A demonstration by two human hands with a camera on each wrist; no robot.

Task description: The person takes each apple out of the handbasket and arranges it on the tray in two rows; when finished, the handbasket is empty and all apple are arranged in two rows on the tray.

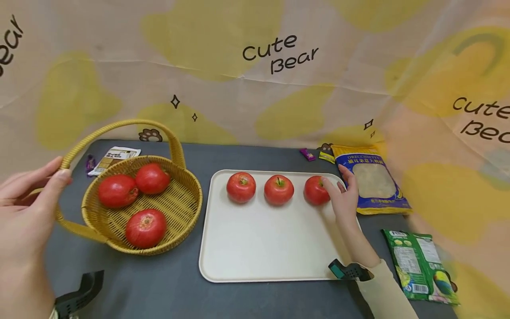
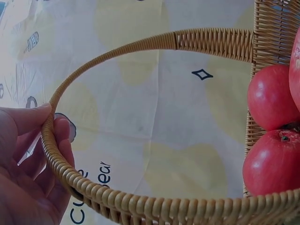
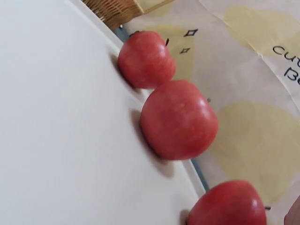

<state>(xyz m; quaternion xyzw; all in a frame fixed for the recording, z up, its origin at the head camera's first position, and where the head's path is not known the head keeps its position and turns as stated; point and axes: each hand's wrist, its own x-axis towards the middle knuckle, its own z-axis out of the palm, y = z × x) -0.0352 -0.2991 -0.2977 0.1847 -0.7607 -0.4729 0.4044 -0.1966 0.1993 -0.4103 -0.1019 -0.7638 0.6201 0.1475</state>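
Left hand (image 1: 29, 208) pinches the basket handle (image 1: 113, 127); right hand (image 1: 344, 195), thumb and fingers spread, beside the rightmost apple (image 1: 314, 191), contact unclear. Apple row (image 1: 279, 190) along tray (image 1: 259, 243)'s far edge, bare white to its near edge. Basket (image 1: 179, 221) toward tabletop (image 1: 159, 283)'s left edge, three red fruits (image 1: 146, 229) inside. Printed cloth (image 1: 219, 57) behind far edge.

A cream cloth sleeve (image 1: 384, 289) and a black, teal-tipped wrist strap (image 1: 352, 271) adjoin the bare right hand (image 1: 345, 197); a black, loose-ended strap (image 1: 88, 287) adjoins the bare left hand (image 1: 33, 212).
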